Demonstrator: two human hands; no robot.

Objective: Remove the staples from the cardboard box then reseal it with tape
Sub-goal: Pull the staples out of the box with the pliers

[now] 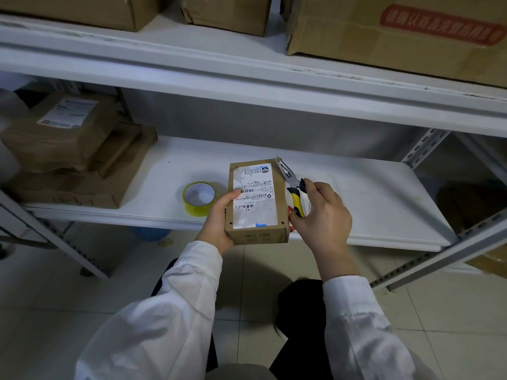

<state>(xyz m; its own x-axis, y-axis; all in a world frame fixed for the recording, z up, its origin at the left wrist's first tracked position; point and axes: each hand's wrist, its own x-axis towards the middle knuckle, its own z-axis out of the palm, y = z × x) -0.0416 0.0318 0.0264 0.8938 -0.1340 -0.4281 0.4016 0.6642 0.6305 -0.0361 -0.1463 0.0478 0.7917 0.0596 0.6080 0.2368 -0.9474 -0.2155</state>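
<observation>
A white metal rack fills the view: its upper shelf (247, 67) carries large cardboard cartons (384, 37), and the lower shelf (370, 198) holds the things of the task. At the left end of the lower shelf sits a stack of brown parcels (68, 149), the top one bearing a white label. Below, a pale tiled floor (55, 297) shows, with the person's two white sleeves reaching up from the bottom of the frame. The small cardboard box (256, 204) lies flat at the front of the lower shelf, label side up, its near end jutting past the shelf's front edge. The left hand (219, 223) holds the box at its near left corner, thumb laid on the label and fingers wrapped under the side. The right hand (323, 215) is just beside the box's right side, its fingers curled round the yellow and black handles of a pair of long-nose pliers (295, 193), whose slender nose points away along the box's far right corner. A roll of yellowish clear tape (196, 211) lies flat on the shelf just left of the box, near the left hand's thumb. A blue basket (149, 233) shows partly on the floor under the shelf.
</observation>
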